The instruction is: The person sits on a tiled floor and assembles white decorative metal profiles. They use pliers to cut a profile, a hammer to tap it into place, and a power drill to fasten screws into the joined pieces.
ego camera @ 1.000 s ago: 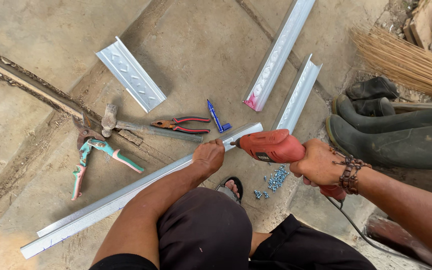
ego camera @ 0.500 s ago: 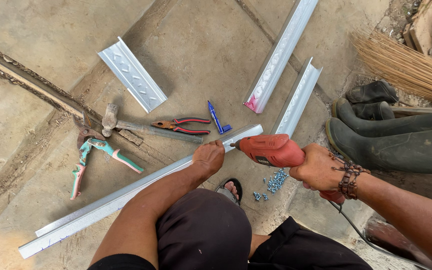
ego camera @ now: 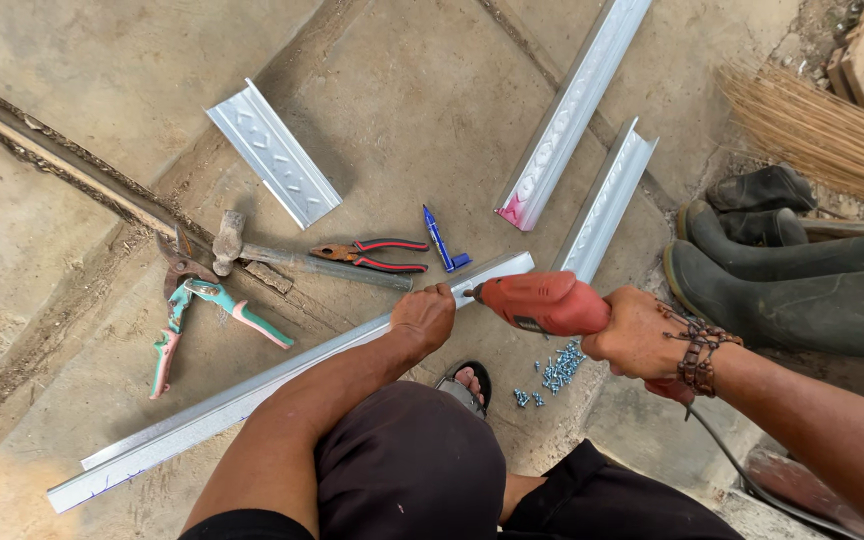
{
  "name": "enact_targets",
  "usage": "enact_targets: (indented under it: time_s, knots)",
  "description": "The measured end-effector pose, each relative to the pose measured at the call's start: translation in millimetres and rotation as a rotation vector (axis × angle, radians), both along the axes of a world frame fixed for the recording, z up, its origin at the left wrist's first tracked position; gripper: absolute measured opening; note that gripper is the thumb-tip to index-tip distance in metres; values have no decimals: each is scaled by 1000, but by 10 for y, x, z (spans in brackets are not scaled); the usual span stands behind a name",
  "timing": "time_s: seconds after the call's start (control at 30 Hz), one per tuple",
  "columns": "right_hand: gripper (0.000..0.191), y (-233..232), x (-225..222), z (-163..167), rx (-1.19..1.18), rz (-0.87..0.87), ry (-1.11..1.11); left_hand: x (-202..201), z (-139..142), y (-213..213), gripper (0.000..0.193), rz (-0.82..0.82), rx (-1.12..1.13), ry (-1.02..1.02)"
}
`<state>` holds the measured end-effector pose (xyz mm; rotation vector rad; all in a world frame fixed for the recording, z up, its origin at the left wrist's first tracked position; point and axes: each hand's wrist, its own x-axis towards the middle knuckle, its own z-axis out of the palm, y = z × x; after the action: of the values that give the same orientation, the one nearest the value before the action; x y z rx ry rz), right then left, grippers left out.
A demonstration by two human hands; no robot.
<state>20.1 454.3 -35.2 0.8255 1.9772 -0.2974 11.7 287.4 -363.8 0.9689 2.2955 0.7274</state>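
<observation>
While hands (ego camera: pixel 422 318) steady ribbed channel (ego camera: pixel 252 395), drill (ego camera: pixel 544 303) bites.

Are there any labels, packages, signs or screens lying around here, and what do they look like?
No packages, signs or screens.
Label: a small dark rectangular plate on the side of the red drill, held in the right hand; its print is too small to tell.
Paint mark: a pink patch on the near end of the long metal channel, top centre.
</observation>
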Motion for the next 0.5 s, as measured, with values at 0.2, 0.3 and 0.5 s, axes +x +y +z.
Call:
enact_targets:
  time_s: [0.2,0.3,0.5]
  knots:
    - [37,14,88,-47,1,196,84,28,-14,16,29,-11,-6,34]
    - [37,-3,90,-69,59,340,37,35,-25,13,30,-24,-14,39]
    - [35,30,258,-96,7,76,177,1,-31,31,28,37,-58,-15]
